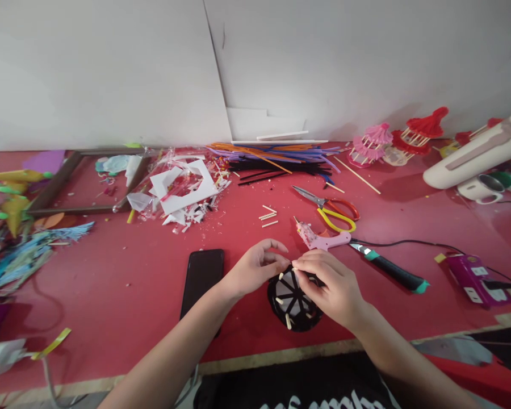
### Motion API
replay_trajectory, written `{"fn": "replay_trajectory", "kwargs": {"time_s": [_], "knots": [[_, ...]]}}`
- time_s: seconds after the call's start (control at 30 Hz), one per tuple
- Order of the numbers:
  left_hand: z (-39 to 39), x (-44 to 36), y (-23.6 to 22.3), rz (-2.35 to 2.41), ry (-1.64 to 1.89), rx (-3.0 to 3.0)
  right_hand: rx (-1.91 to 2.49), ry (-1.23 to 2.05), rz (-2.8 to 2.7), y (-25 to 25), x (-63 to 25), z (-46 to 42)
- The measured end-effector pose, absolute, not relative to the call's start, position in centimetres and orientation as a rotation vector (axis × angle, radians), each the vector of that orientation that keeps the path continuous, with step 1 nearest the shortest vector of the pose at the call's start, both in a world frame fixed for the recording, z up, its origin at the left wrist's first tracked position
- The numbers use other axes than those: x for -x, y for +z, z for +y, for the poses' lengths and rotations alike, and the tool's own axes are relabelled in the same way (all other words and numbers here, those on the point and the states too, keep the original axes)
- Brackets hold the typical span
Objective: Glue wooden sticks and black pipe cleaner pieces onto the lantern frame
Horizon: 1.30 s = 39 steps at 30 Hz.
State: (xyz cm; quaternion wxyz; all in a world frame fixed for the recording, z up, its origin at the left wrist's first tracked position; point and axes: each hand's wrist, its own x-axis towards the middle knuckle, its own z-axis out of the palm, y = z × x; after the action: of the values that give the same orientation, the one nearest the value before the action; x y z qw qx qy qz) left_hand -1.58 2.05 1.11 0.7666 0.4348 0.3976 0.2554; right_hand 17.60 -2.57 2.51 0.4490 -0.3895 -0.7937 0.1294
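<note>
Phone lies left of disc — scissors behind glue gun.

The round, black, wheel-like piece has dark spokes over whitish wedges and short cream wooden sticks. Beyond it are a pink plastic glue gun and metal scissors with red and yellow handles; left, a flat black phone. The bench is red.
</note>
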Motion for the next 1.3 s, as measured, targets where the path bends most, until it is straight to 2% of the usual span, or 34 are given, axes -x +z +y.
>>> {"fn": "replay_trajectory", "kwargs": {"time_s": [1.3], "knots": [[2.01,1.79,0.97,0.836,0.537,-1.006,1.019,0.334,-1.971,2.68,-17.73,-2.62]]}}
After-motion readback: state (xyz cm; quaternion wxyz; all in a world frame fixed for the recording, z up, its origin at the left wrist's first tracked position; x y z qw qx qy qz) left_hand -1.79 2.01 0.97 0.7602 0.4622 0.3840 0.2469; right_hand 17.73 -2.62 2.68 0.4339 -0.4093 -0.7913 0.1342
